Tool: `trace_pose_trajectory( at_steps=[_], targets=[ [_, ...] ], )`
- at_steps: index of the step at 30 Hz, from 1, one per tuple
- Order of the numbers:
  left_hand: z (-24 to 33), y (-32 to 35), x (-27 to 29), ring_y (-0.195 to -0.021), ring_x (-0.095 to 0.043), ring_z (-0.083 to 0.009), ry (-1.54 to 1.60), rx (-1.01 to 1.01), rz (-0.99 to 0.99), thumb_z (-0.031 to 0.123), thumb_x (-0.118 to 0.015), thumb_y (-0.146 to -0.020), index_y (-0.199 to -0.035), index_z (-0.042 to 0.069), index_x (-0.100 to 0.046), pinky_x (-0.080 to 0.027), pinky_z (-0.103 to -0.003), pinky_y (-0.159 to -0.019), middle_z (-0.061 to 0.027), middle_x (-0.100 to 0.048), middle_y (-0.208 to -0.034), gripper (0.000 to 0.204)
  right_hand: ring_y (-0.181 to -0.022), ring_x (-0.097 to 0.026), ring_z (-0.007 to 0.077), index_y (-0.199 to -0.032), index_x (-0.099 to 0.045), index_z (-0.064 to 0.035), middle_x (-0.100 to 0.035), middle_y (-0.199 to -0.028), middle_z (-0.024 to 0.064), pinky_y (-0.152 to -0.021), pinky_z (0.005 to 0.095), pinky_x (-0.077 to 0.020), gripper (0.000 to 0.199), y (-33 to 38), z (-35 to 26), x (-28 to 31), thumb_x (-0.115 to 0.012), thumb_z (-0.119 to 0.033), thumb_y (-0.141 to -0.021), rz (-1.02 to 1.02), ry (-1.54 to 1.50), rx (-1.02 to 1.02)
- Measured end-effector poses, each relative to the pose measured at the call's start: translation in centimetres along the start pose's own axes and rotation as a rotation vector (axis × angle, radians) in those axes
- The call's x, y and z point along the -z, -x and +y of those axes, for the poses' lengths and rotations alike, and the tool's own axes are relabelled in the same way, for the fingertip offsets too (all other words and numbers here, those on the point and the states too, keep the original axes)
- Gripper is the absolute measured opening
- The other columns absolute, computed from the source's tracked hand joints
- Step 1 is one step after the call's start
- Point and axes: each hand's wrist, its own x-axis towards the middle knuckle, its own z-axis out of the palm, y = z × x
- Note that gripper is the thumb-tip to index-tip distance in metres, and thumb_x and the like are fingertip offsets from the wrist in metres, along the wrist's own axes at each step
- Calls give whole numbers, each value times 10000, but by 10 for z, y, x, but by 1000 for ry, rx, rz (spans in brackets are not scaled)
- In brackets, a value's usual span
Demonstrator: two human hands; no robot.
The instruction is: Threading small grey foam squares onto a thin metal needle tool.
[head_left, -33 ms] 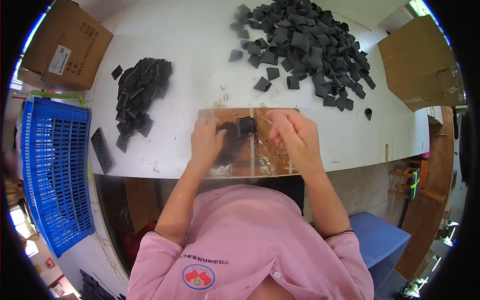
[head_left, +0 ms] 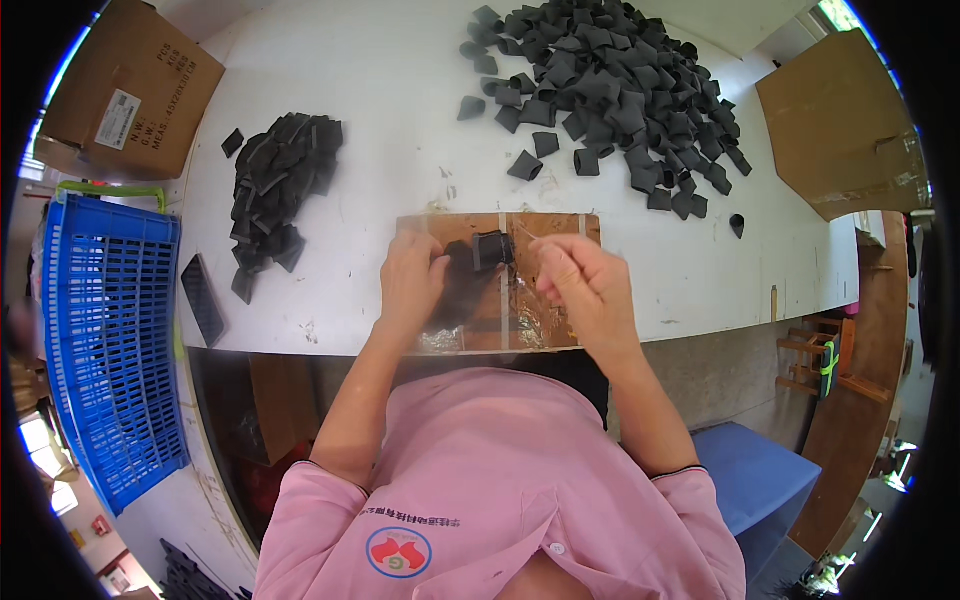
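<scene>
A brown board (head_left: 560, 225) with pale strips and bits of clear tape lies at the table's front edge. On it is a dark, partly see-through piece of material (head_left: 460, 285), its outline smeared. At its upper right sits a small black sleeve-like piece (head_left: 492, 250). My left hand (head_left: 410, 280) is closed at the board's left side, thumb against the dark material's edge; its fingertips are mostly hidden. Over the right part of the board, my right hand (head_left: 588, 285) is pinched round a thin, light-coloured rod (head_left: 527, 235), whose tip points toward the black piece.
A large heap of dark grey sleeve-like pieces (head_left: 620, 100) covers the table's far right. At left lie a smaller black pile (head_left: 285, 180) and a dark phone-like slab (head_left: 203, 300). Cardboard boxes (head_left: 130, 90) flank both sides; a blue crate (head_left: 115, 340) and blue stool (head_left: 755, 475) stand beside the table.
My right hand has shifted slightly left and down, with the thin rod's tip nearer the black piece. My left hand stays in nearly the same place.
</scene>
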Motion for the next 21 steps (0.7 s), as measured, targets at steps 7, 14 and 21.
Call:
trace_pose_trajectory(
  at_steps=[7, 14, 21],
  targets=[
    [8, 2, 47, -542, -542, -91, 823, 349, 19, 39, -572, -813, -771, 16, -536, -440, -202, -521, -47, -599, -690, 60, -568, -530, 244, -976, -583, -49, -520, -664, 91, -510, 312, -438, 228, 38, 13, -29, -606, -80, -752, -29, 428, 433],
    [56, 28, 75, -557, -515, -105, 1623, 752, -626, 102, -561, -811, -880, 4, -540, -421, -236, -517, -67, -574, -681, 122, -589, -539, 205, -980, -573, -49, -526, -713, 71, -521, 289, -439, 205, 34, 3, -30, -570, -36, -775, -110, 164, 368],
    [85, 29, 87, -649, -541, -82, 1219, 425, -400, 125, -610, -779, -941, 2, -570, -430, -192, -572, -39, -592, -764, 207, -553, -489, 110, -838, -561, 11, -513, -627, 53, -499, 252, -387, 93, 32, 0, -4, -549, -78, -814, -286, -61, 11]
  ],
)
